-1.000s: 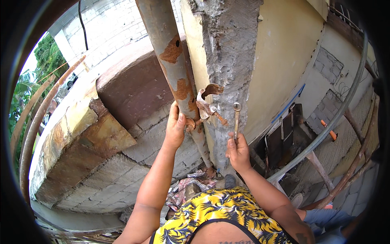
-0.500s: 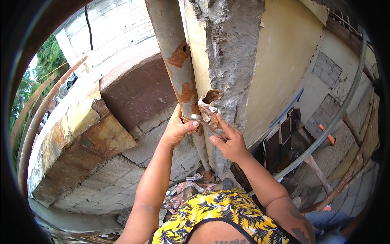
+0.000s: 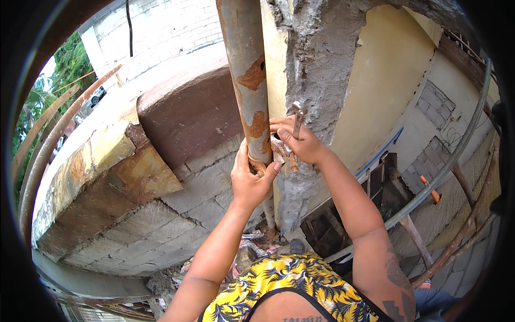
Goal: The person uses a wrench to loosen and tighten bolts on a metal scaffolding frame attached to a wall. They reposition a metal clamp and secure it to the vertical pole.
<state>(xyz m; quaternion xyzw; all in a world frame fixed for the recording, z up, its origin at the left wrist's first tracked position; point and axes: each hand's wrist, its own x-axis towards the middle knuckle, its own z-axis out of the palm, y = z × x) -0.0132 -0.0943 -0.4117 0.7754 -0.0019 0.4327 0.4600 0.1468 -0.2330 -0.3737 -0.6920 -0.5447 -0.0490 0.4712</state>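
Observation:
A grey metal pipe (image 3: 247, 70) with rust patches stands upright in front of me. A rusty scaffold clamp (image 3: 277, 147) sits against it at hand height, partly hidden by my fingers. My left hand (image 3: 252, 180) is wrapped round the clamp and pipe from the left, thumb pressed on the near side. My right hand (image 3: 300, 142) grips a wrench (image 3: 298, 119), whose head points up above the fist. Its fingers also reach over the clamp's upper part toward the pipe. Below that hand hangs a rusty bolt (image 3: 293, 163) of the clamp.
Right behind the pipe rises a rough concrete column (image 3: 316, 64) beside a yellow wall (image 3: 391, 59). A concrete ledge (image 3: 182, 112) lies to the left. A curved grey pipe (image 3: 461, 153) crosses on the right, near an orange object (image 3: 431, 189). Rubble lies at the column's foot.
My right hand has moved up and over the clamp, and the wrench has swung from pointing at the left thumb to upright. My left hand has shifted onto the clamp. The view has shifted slightly.

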